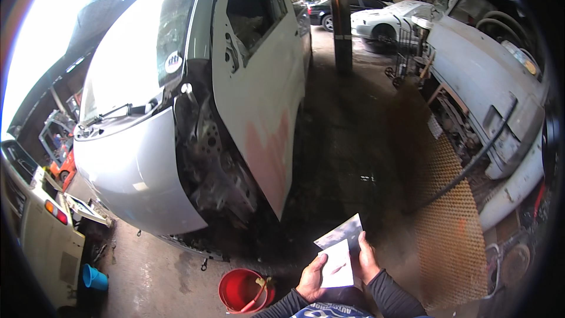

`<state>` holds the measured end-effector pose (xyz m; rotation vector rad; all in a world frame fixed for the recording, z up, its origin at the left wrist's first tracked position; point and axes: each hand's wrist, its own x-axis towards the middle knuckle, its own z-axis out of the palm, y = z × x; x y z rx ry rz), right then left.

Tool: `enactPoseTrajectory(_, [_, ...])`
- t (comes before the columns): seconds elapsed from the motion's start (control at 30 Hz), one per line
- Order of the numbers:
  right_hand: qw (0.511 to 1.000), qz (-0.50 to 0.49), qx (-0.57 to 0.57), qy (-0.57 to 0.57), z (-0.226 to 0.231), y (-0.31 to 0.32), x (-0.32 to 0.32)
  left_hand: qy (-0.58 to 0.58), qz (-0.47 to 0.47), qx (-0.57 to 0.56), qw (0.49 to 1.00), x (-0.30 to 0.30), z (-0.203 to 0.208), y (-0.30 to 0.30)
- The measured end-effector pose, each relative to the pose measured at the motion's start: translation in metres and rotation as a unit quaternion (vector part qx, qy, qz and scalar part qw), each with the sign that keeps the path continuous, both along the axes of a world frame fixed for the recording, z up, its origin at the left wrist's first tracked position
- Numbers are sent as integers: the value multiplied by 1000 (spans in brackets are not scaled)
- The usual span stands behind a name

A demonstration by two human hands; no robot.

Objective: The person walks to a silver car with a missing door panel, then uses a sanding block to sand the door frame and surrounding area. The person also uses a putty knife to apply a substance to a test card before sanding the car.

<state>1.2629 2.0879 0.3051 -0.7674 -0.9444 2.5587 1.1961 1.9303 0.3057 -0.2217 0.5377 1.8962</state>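
Our left hand [311,281] clamps a white sheet [336,267] and our right hand [368,259] a grey sheet [346,232], hands close together, near a red bucket [233,290].

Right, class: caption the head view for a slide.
Left hand holds white sheet, right hand grey sheet, near a white car.

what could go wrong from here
The red bucket stands on the floor close by; a step left might tip it. The white piece in the left hand and grey sheet in the right hand look thin and could slip. Exposed metal on the white vehicle might snag a sleeve.
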Motion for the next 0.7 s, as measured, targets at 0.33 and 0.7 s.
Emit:
enactPoseTrajectory(0.33, [983,29,-116,-143,-200,147,-146,130,174,-142,966,-121,-20,60])
enactPoseTrajectory(0.7, [933,-162,-272,-173,-391,231,-279,-18,278,-286,917,-125,-97,53])
